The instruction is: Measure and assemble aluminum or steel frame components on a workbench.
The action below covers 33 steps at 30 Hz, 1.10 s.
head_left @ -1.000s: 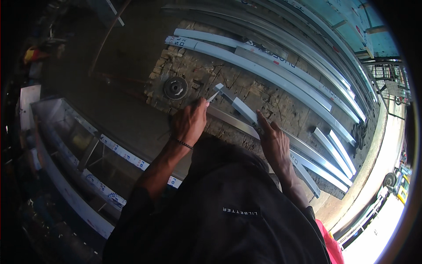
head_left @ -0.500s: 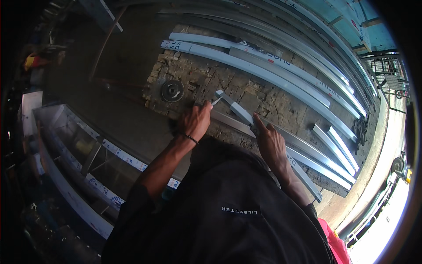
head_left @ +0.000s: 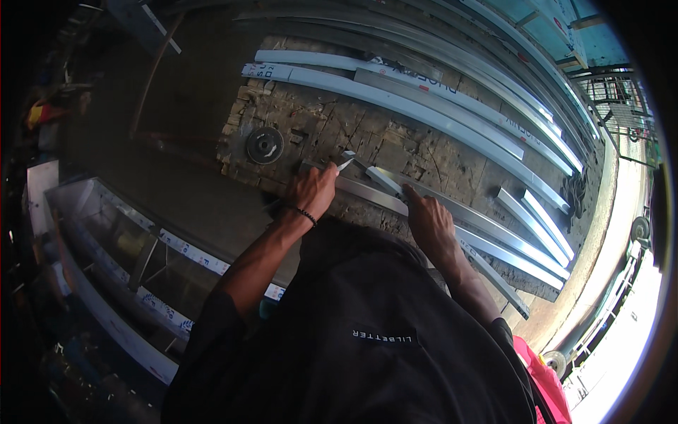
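A slim, pale-covered metal bar point(head_left: 383, 180) lies aslant over other metal bars on the wooden workbench. My right hand point(head_left: 431, 219) is closed around its middle, index finger stretched along it. The bar's near end point(head_left: 505, 291) comes out beyond my right wrist and overhangs the bench edge. My left hand point(head_left: 313, 189), a dark beaded band on its wrist, pinches a thin whitish strip point(head_left: 345, 165) near the bar's far end. Whether this strip is a film or a tool, I cannot tell. Below the strip, a long metal bar point(head_left: 372, 196) runs beneath both hands.
A round dark disc point(head_left: 265, 145) lies on the left end of the worn workbench point(head_left: 311, 113). Long wrapped metal profiles point(head_left: 417, 109) stretch across its far side. Two short bars point(head_left: 549, 222) lie at the right. A metal frame point(head_left: 152, 244) stands at lower left.
The scene has shifted slightly left in view. The slanting bar has turned a little, its near end swinging right and away from me. Both hands keep their hold.
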Available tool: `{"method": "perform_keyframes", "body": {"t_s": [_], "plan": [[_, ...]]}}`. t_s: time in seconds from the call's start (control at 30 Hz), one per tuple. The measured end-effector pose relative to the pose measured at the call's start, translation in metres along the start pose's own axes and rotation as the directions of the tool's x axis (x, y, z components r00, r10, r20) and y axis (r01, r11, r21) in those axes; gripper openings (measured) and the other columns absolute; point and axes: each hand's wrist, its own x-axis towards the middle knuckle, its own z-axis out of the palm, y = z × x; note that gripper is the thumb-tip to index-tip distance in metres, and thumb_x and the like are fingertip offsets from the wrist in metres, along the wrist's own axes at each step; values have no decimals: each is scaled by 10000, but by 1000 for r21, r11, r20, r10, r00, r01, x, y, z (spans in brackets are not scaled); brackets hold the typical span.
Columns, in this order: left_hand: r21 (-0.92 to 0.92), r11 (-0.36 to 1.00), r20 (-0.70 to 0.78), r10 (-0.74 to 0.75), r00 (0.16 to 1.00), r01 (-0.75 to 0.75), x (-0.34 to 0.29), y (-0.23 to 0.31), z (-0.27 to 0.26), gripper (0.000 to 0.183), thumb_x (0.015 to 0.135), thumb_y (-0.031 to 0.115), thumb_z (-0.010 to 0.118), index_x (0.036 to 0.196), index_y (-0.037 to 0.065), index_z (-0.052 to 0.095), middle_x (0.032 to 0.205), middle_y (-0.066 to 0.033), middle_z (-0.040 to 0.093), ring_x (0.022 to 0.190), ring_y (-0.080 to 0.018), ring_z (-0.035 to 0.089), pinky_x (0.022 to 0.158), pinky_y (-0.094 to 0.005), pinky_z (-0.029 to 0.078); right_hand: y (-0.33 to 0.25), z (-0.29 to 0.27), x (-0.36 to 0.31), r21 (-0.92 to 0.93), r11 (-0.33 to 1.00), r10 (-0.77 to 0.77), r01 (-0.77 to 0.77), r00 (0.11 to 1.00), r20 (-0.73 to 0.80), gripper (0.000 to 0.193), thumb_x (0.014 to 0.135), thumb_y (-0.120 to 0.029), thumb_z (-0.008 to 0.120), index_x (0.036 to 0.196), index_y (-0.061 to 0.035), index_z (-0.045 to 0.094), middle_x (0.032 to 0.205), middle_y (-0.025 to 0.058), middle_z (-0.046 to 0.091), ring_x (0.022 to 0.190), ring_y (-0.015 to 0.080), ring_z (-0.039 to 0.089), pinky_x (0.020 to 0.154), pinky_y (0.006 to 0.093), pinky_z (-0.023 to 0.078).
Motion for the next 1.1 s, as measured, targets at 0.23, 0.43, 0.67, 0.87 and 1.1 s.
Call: {"method": "perform_keyframes", "body": {"t_s": [0.23, 0.43, 0.67, 0.87, 1.1], "plan": [[-32, 999, 2, -11, 1000, 11, 4, -1, -6, 214, 1039, 297, 517, 1028, 102, 606, 723, -228, 647, 725, -452, 679, 601, -560, 537, -2, -6, 2, 16, 1000, 25, -26, 999, 40, 417, 954, -50, 491, 1363, -116, 540, 933, 255, 682, 863, 437, 705, 723, 535, 549], [-12, 1000, 31, 20, 999, -20, 12, -9, 0, 201, 1036, 279, 527, 1025, 89, 592, 762, -235, 658, 741, -475, 666, 616, -578, 523, 0, -4, 2, -20, 1000, -8, 8, 1000, 10, 434, 955, -55, 509, 1384, -117, 529, 938, 247, 671, 861, 435, 703, 717, 533, 545], [-286, 957, -99, 17, 995, -45, 38, -4, -1, 187, 978, 235, 621, 988, 49, 620, 872, -181, 657, 862, -412, 666, 693, -525, 510, 4, 1, 3, -15, 999, -43, 43, 998, -44, 394, 951, -60, 517, 1340, -115, 543, 924, 240, 664, 840, 437, 694, 714, 533, 538], [-275, 958, -37, 71, 997, -79, 47, 7, 7, 149, 933, 191, 666, 947, 43, 654, 945, -140, 644, 890, -376, 659, 731, -490, 521, 3, 1, 4, -14, 1000, -15, 15, 1000, -10, 345, 947, -59, 519, 1284, -118, 555, 936, 233, 667, 841, 447, 689, 721, 545, 536], [-150, 964, -48, 217, 975, -222, 55, 8, 13, 142, 925, 148, 656, 916, 17, 600, 942, -156, 634, 839, -398, 665, 695, -498, 541, 4, 5, 1, -32, 999, -24, 23, 999, -39, 326, 939, -53, 529, 1257, -119, 551, 925, 230, 664, 837, 442, 691, 711, 548, 533]]}}
